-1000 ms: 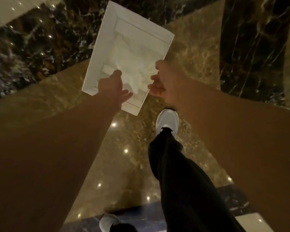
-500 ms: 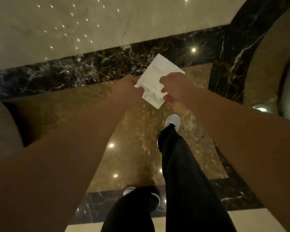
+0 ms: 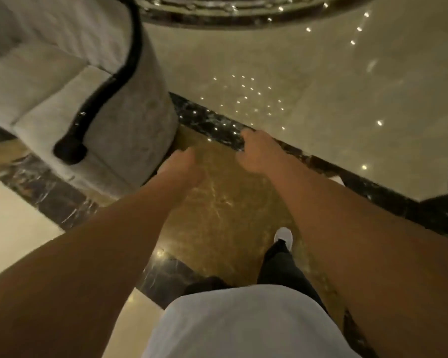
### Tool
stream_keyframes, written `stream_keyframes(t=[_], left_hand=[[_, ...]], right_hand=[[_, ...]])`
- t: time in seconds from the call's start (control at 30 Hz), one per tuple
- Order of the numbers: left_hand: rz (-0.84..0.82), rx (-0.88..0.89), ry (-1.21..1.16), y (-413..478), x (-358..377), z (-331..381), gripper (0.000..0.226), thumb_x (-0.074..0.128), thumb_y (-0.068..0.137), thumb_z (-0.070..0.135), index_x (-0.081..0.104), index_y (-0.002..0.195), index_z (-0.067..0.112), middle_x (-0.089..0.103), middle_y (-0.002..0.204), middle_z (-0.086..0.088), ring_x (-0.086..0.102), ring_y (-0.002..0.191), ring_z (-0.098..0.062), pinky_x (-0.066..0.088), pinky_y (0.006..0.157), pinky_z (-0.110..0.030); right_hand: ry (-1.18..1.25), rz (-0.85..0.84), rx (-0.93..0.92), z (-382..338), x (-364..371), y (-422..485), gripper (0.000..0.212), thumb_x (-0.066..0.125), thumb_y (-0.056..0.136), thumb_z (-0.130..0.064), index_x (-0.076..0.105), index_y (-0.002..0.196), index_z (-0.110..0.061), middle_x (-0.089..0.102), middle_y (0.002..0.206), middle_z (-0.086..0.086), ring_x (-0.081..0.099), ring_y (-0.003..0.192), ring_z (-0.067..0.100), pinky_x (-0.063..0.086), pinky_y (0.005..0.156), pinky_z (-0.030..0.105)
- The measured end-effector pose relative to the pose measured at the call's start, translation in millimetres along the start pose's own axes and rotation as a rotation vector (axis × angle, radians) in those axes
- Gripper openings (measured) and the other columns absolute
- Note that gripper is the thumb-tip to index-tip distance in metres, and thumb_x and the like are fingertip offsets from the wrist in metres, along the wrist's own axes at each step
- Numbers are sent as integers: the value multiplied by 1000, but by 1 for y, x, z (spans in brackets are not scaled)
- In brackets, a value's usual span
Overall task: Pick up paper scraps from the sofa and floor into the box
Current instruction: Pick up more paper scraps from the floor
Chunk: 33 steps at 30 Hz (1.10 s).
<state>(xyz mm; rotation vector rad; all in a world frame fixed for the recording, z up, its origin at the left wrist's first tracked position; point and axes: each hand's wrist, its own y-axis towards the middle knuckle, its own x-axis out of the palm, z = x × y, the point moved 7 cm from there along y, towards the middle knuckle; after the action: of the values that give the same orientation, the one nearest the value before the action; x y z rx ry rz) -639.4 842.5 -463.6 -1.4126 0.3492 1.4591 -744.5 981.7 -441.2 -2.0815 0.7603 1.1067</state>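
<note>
left hand (image 3: pixel 183 166): out in front of me, fingers curled under, back of the hand to the camera. Nothing visible in it. Can't tell whether it's truly closed or just loose.
right hand (image 3: pixel 256 153): same story, fingers bent downward, no paper showing between them. Grip state unreadable from this angle.
box: not in frame. Can't say where it sits.
paper scraps: none visible on the marble floor (image 3: pixel 225 210) or on the seat of the sofa (image 3: pixel 44 81). Frame is blurred, small bits could be missed.
sofa: upper left, pale upholstery with a dark curved armrest trim (image 3: pixel 98 99). My left hand is just beside its rounded end.
stance: one white shoe (image 3: pixel 283 235) forward, I'm looking steeply down.
step, my read: searching for the next scrap, probably turning toward the sofa.
how I'd do it: steady the head first so the blur clears, scan seat cushions and the gap along the sofa base, then locate the box before grabbing anything.
risk: glossy floor reflections look like white specks; confirm a scrap before reaching.
</note>
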Motion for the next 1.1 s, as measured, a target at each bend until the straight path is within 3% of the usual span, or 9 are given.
stream_keyframes(t=[0.1, 0.23, 0.3, 0.43, 0.57, 0.7, 0.87, 1.1], left_hand=[[91, -222, -73, -38, -24, -106, 47, 57, 87, 34, 44, 129, 15, 52, 122, -12, 56, 105, -32, 48, 78, -38], [186, -418, -121, -90, -47, -224, 53, 53, 83, 42, 46, 131, 21, 55, 126, -10, 57, 112, -32, 52, 84, -42], [218, -483, -128, -110, -57, -260, 51, 54, 80, 40, 48, 128, 22, 56, 126, -7, 57, 111, -33, 52, 79, -41], [292, -692, -238, -143, -68, -314, 58, 63, 79, 30, 44, 132, 16, 47, 129, -16, 57, 111, -40, 54, 87, -48], [295, -779, -287, -149, -62, -357, 62, 66, 81, 41, 43, 133, 17, 46, 128, -15, 58, 110, -39, 54, 87, -46], [267, -894, -269, -145, -78, -420, 57, 65, 84, 35, 43, 132, 16, 45, 131, -13, 55, 113, -37, 52, 88, -44], [280, -973, -231, -113, -140, -491, 51, 64, 84, 32, 43, 128, 14, 46, 129, -13, 56, 111, -36, 53, 86, -44], [406, -915, -372, -44, -223, -545, 58, 63, 84, 40, 41, 133, 17, 46, 130, -12, 57, 113, -34, 51, 88, -43]], right_hand=[[-98, -48, -242, -119, 22, 7, 62, 51, 93, -31, 28, 149, -21, 40, 143, 17, 47, 126, 36, 46, 100, 48], [-157, -133, -520, -252, 60, -2, 63, 48, 96, -33, 19, 152, -26, 31, 149, 14, 38, 132, 35, 40, 106, 50], [-155, -136, -628, -297, 71, -10, 61, 49, 96, -29, 22, 151, -24, 34, 148, 12, 38, 131, 32, 41, 105, 46], [-269, -127, -809, -373, 104, -12, 54, 51, 95, -22, 29, 145, -19, 45, 134, 12, 47, 119, 31, 49, 92, 45], [-387, -184, -890, -431, 147, 7, 45, 51, 94, -19, 36, 136, -17, 47, 124, 11, 49, 111, 32, 45, 78, 41], [-389, -243, -971, -492, 177, 41, 46, 54, 92, -20, 37, 135, -13, 46, 131, 14, 49, 112, 34, 49, 81, 44], [-332, -314, -1005, -562, 192, 110, 68, 55, 91, -20, 20, 148, -22, 44, 134, 13, 47, 116, 34, 48, 86, 46], [-554, -357, -915, -631, 211, 210, 83, 49, 92, -16, -5, 153, -32, 30, 143, 16, 41, 122, 37, 45, 97, 47]])
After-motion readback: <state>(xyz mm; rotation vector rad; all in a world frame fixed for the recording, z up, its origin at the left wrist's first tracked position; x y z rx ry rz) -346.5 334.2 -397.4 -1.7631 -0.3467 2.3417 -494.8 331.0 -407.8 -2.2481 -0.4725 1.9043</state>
